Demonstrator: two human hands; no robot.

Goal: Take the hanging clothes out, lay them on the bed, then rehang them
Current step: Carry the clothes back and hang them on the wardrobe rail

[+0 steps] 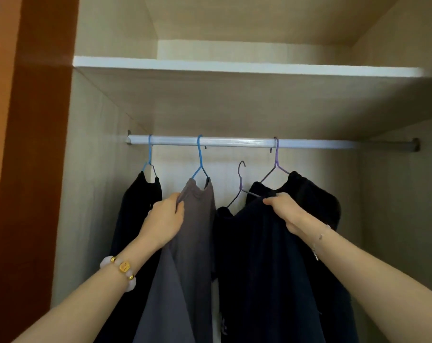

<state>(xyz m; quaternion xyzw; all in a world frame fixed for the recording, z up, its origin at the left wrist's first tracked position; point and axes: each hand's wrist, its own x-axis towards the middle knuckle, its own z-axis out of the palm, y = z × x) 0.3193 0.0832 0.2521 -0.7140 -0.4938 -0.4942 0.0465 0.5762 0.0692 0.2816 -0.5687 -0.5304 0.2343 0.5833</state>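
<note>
At the wardrobe rod (234, 141), seemingly mid-removal, my left hand (164, 219) grips the grey garment (195, 243), my right hand (288, 211) the unhooked navy garment (259, 268), bed-bound next.

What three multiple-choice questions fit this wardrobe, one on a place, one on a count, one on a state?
1. The grey garment hangs: A leftmost, B second from left, C rightmost.
2. Hooks over the rail: A three, B two, C five.
3. The hanger held by the right hand is: A hooked on the rail, B bare, C off the rail.
B, a black garment hangs left of it; A, two blue, one purple; C, its hook hangs below the rail.
</note>
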